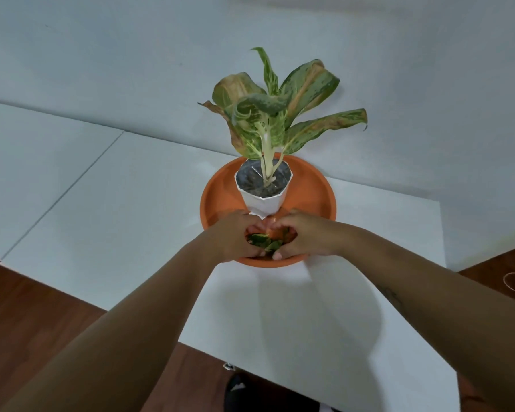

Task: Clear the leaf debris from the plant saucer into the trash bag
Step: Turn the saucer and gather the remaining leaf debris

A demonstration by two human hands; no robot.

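The white table (309, 322) carried an orange saucer (312, 185), and a white pot (265, 203) with a variegated plant (275, 114) stood toward the saucer's 12 o'clock side. Both hands worked at the saucer's 6 o'clock rim. The left hand (235, 237) and right hand (306, 236) were cupped toward each other, fingers (277, 256) curled inward and closing around the leaf debris (266, 243), which lay heaped between the palms on the saucer floor. No trash bag was visible. To do this step well, the onlooker judged, the hands should press the heap together from both sides, scoop beneath it, and lift level so that no fragment drops onto the table.
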